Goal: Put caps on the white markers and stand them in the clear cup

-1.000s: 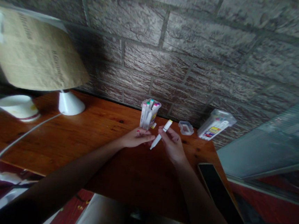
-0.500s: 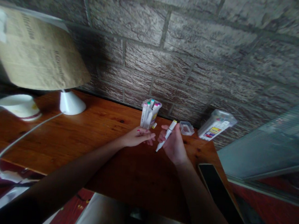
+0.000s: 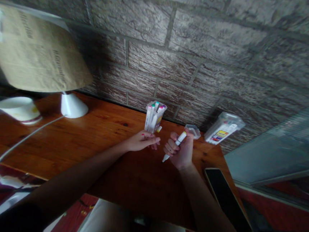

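Observation:
In my right hand (image 3: 182, 151) is a white marker (image 3: 180, 139) with a yellow end; my fingers wrap round its barrel. Its bare, uncapped tip points down and left over the table. My left hand (image 3: 142, 141), thumb stretched out and fingers loosely bent, rests just to the left with nothing visible in it; red marks show on its skin. Behind that hand a clear case (image 3: 153, 119) holds several markers with pink, green, blue and purple ends. A small cap (image 3: 159, 129) with yellow on it lies beside this case.
A clear plastic lid (image 3: 193, 131) sits behind my right hand. A second marker case (image 3: 222, 131) stands at the table's right end, with a phone (image 3: 225, 198) nearer me. At left are a lamp (image 3: 74, 106), its cord, and a paper cup (image 3: 21, 109). A brick wall (image 3: 199, 37) closes the back.
My right hand has tightened its fingers round the marker and turned, with the marker's yellow end shifting right and down. My left hand has barely moved.

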`<action>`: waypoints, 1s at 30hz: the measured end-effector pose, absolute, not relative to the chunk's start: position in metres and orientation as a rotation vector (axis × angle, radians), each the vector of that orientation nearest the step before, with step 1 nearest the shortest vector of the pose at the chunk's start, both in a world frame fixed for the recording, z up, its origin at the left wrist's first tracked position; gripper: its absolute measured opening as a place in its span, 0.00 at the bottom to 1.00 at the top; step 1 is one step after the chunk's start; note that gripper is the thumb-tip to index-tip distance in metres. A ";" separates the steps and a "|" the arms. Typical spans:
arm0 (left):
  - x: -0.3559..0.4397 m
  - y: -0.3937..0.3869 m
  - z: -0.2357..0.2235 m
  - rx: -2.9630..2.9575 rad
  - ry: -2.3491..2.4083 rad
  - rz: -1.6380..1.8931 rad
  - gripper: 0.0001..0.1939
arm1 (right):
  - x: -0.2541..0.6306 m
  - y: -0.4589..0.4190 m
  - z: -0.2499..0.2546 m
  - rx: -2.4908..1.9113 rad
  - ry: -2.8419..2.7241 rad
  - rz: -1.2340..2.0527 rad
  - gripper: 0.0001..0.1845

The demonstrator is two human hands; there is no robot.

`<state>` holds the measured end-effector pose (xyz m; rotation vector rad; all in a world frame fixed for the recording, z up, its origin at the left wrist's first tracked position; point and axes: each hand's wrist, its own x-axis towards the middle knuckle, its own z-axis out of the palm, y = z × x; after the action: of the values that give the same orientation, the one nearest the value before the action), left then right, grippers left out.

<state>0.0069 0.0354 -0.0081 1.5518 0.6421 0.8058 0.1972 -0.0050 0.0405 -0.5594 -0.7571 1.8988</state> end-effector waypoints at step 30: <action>0.006 0.037 -0.010 1.546 0.662 0.804 0.27 | 0.197 -0.009 0.043 -0.526 -0.758 1.889 0.25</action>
<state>0.0065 0.0368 -0.0105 1.5463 0.6623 0.8041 0.1968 -0.0090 0.0427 -0.5263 -0.7577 1.8888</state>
